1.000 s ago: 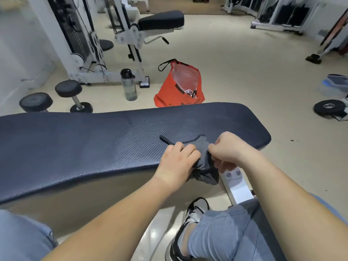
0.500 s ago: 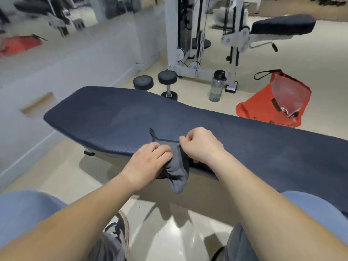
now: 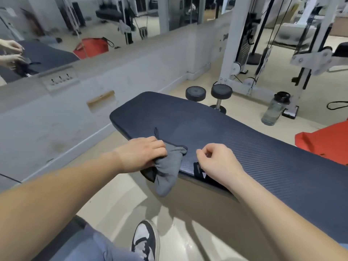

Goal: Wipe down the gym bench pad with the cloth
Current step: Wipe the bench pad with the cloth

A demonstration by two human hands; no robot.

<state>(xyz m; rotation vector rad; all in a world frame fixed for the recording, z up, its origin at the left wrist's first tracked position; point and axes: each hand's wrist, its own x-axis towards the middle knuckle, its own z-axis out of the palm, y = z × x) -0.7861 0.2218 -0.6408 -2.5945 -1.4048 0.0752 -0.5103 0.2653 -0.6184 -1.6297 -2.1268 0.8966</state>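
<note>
**Cloth half off the edge, one hand on it**

The left hand (image 3: 143,154) lies palm-down on the grey cloth (image 3: 169,166), fingers curled over a bunched corner and pressing it against the near edge of the bench pad (image 3: 244,140). The right hand (image 3: 216,161) sits just beside it, apart from the fabric, loosely curled with thumb and forefinger nearly pinched — it appears to hold nothing, though the fold of the fingers hides the gap, so that is a judgement.

Most of the cloth hangs over the pad's near edge rather than lying flat on top; a thin loop of it trails onto the pad surface. That is the main risk: wiped as it is, only a small wad would meet the pad, leaving streaks and unwiped strips, and a loose grip could let the hanging part pull the whole thing to the floor (image 3: 120,200). The ribbed texture of the pad may also catch the fabric and roll it up under the palm.

Further out, the pad stretches well to the right, all of it likely yet to be covered. A water bottle (image 3: 275,110) and dumbbell (image 3: 207,93) stand on the floor beyond the far edge, well apart — a long sweep overshooting that side is unlikely to reach them.
</note>
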